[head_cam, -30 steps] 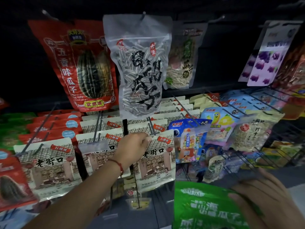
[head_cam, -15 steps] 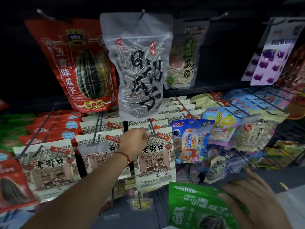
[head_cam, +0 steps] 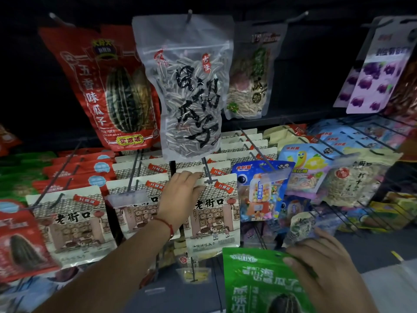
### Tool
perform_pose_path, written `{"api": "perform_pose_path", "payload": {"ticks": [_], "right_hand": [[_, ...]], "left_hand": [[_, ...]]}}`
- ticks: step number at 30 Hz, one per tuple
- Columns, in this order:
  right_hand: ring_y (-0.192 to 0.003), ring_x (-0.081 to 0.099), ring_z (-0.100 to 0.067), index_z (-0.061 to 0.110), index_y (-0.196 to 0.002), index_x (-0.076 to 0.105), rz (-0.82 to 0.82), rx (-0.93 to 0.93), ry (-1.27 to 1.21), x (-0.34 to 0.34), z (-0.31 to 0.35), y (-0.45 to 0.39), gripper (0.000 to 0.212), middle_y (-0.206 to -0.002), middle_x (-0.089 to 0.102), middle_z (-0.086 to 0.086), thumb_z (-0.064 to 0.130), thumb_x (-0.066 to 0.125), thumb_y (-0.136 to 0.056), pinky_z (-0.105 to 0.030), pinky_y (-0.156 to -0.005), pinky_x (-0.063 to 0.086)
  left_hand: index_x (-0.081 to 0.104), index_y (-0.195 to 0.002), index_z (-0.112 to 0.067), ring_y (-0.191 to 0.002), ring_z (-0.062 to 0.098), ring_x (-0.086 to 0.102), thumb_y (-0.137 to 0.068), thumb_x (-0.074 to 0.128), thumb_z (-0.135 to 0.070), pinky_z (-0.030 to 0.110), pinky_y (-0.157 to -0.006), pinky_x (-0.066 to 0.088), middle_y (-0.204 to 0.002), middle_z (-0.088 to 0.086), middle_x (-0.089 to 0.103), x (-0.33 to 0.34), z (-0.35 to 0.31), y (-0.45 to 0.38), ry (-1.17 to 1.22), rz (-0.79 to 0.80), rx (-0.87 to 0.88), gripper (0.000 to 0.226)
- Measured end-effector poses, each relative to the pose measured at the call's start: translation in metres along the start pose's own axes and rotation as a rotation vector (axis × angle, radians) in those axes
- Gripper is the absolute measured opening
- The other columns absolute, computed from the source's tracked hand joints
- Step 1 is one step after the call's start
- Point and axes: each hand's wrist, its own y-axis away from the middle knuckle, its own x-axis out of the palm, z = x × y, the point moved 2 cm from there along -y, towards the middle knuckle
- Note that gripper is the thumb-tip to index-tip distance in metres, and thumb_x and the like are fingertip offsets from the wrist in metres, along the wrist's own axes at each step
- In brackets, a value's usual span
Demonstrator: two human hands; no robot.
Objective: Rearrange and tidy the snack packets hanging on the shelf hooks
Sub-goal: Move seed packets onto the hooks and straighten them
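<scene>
My left hand (head_cam: 180,195) reaches into the middle row and its fingers pinch the top edge of the front beige seed packet (head_cam: 213,213), which hangs on a black hook (head_cam: 208,175). More beige packets (head_cam: 67,220) hang in rows to the left and behind. My right hand (head_cam: 325,274) grips a green seed packet (head_cam: 259,283) low at the front, off any hook. Above, a clear sunflower-seed bag (head_cam: 189,86) and a red melon-seed bag (head_cam: 108,86) hang from the upper hooks.
A blue candy packet (head_cam: 259,190) and a yellow-blue snack packet (head_cam: 309,168) hang to the right of the beige row. Purple packets (head_cam: 379,71) hang at the upper right. Bare wire hooks (head_cam: 370,143) stick out on the right. Red packets (head_cam: 20,245) and green ones (head_cam: 18,177) fill the left side.
My left hand has risen from the packet's face to its top edge by the hook. My right hand has brought the green packet up and left, further into view.
</scene>
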Motion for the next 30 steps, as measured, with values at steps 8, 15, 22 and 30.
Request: {"api": "perform_pose_path", "payload": {"ticks": [8,15,22,30], "right_hand": [[-0.075,0.054,-0.005,0.03,-0.084,0.072,0.066,-0.066,-0.028,0.02,0.004,-0.011,0.044,-0.079,0.06,0.02,0.052,0.037,-0.097,-0.022,-0.077,0.038],[-0.07,0.05,-0.002,0.032,-0.085,0.069,0.132,-0.114,-0.092,0.039,0.021,-0.032,0.028,-0.078,0.058,0.022,0.045,0.045,-0.091,-0.025,-0.068,0.037],[-0.071,0.051,0.001,0.037,-0.084,0.066,0.266,-0.233,-0.189,0.063,0.069,-0.055,0.007,-0.077,0.06,0.023,0.039,0.06,-0.085,-0.008,-0.076,0.028],[-0.067,0.052,0.003,0.035,-0.084,0.067,0.35,-0.294,-0.295,0.089,0.138,-0.063,0.003,-0.077,0.059,0.025,0.035,0.068,-0.087,-0.021,-0.066,0.038]], "left_hand": [[0.052,-0.134,-0.021,-0.127,0.023,0.047,-0.096,0.046,-0.037,0.049,-0.107,0.041,-0.136,0.004,0.052,-0.023,-0.022,0.061,-0.08,-0.02,0.12,0.042],[0.058,-0.126,-0.032,-0.102,0.008,0.063,-0.1,0.021,-0.059,0.024,-0.091,0.049,-0.116,-0.008,0.069,-0.06,-0.048,0.114,0.238,0.35,0.091,0.052],[0.06,-0.105,-0.027,-0.072,0.008,0.059,-0.093,0.051,-0.059,0.025,-0.062,0.045,-0.084,-0.007,0.066,-0.092,-0.054,0.127,0.259,0.529,-0.005,0.035],[0.049,-0.087,-0.025,-0.068,0.018,0.052,-0.1,0.044,-0.049,0.033,-0.06,0.035,-0.075,-0.001,0.057,-0.113,-0.002,0.16,-0.084,0.439,-0.102,0.027]]}}
